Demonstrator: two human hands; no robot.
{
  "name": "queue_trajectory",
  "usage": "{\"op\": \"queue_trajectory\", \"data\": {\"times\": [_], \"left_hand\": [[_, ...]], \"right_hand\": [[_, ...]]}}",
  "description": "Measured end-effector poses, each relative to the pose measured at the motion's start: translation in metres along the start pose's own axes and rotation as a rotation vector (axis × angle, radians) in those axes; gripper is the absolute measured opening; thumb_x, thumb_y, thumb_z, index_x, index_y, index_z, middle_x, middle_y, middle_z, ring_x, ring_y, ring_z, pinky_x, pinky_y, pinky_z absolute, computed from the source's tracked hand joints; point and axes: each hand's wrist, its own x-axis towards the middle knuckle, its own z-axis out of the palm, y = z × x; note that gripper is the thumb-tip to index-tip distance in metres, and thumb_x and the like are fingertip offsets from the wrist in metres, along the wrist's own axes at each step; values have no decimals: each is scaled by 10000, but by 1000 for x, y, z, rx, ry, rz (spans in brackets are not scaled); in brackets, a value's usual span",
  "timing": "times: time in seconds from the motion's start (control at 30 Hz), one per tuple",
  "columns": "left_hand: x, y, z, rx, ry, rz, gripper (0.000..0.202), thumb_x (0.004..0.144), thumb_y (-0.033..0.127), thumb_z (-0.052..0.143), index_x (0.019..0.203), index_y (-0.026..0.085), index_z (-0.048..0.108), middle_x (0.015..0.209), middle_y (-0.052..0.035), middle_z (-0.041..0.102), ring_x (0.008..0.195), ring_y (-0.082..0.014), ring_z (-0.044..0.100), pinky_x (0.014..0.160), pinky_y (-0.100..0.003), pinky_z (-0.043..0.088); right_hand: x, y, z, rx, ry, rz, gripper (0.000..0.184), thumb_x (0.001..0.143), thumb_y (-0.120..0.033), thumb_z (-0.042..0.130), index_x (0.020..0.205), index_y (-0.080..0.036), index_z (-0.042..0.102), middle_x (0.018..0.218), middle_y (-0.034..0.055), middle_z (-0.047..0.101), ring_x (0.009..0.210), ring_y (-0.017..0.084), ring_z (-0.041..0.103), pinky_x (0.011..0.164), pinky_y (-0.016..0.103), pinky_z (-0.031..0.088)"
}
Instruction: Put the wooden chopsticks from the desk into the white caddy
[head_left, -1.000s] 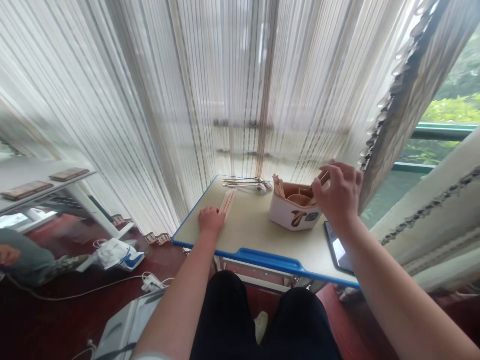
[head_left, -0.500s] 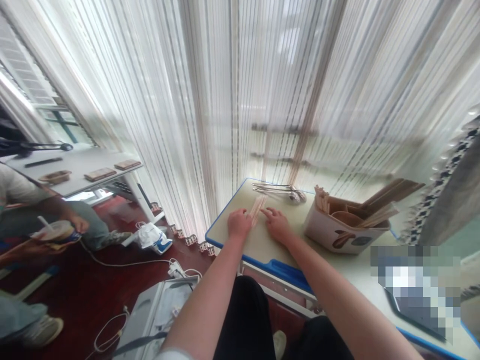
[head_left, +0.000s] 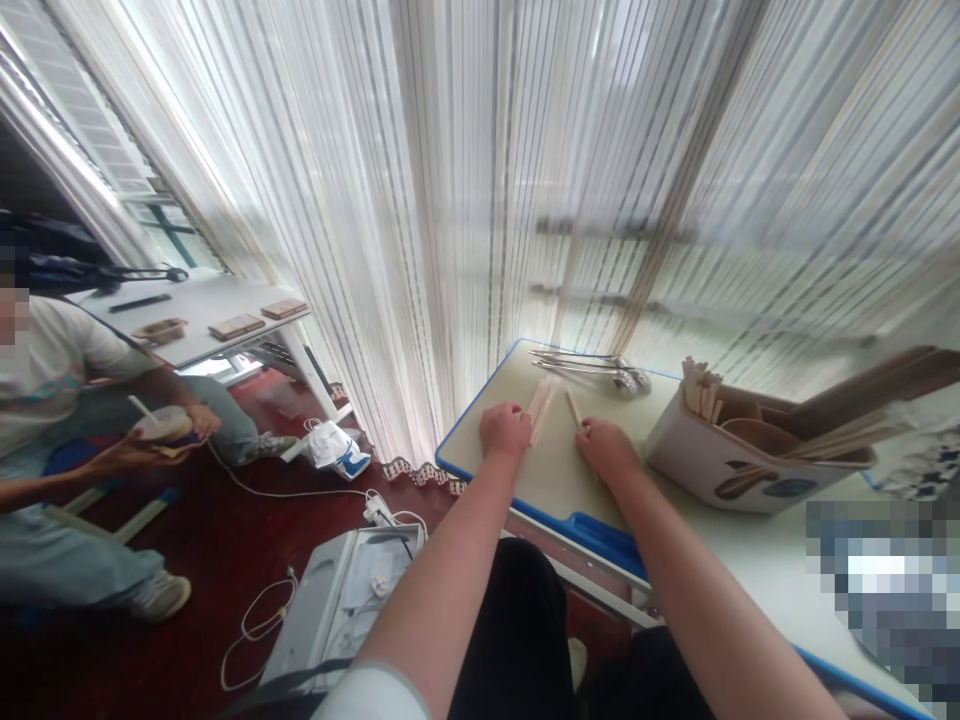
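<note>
My left hand is curled into a loose fist on the blue-edged table, touching the near end of a small bundle of pale wooden sticks. A little to its right, my right hand is closed on one wooden stick that pokes out from the fingers toward the curtain. A white paper box holding wooden spoons and sticks stands to the right of both hands.
Metal utensils lie at the table's far edge against the striped curtain. A blurred-out phone lies at the near right. On the left a person sits holding a drink, near a white table. Cables and a grey case lie on the red floor.
My right hand left the white box, came down beside my left hand, and has since slid slightly right, closed on a single stick. My view has swung left.
</note>
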Motion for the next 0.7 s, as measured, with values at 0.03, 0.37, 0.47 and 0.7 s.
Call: {"op": "queue_trajectory", "data": {"times": [0.03, 0.37, 0.47, 0.7], "left_hand": [[0, 0, 0, -1, 1, 5, 238, 771, 291, 516, 927, 175, 653, 945, -87, 669, 982, -221, 555, 888, -333, 395], [0, 1, -1, 24, -6, 2, 229, 773, 297, 511, 904, 187, 663, 947, -89, 670, 973, -219, 565, 884, -329, 401], [0, 2, 0, 29, 1, -4, 227, 772, 293, 511, 904, 192, 664, 947, -81, 672, 971, -218, 566, 883, -323, 405], [1, -1, 3, 27, 28, 27, 199, 763, 292, 525, 865, 197, 666, 921, -65, 678, 940, -220, 572, 864, -316, 416]], "right_hand": [[1, 0, -1, -5, -9, 4, 297, 821, -200, 398, 960, -111, 645, 925, 174, 670, 874, 253, 611, 776, 330, 403], [-1, 5, -7, 157, 31, 64, 312, 798, -229, 409, 972, -141, 652, 955, 139, 679, 920, 236, 615, 780, 311, 419], [1, 8, -10, 350, 52, 122, 315, 811, -253, 382, 978, -156, 630, 925, 108, 681, 860, 205, 627, 715, 285, 433], [1, 5, -12, 711, -57, 194, 273, 781, -291, 359, 904, -184, 578, 661, 24, 621, 622, 162, 581, 550, 253, 401]]}}
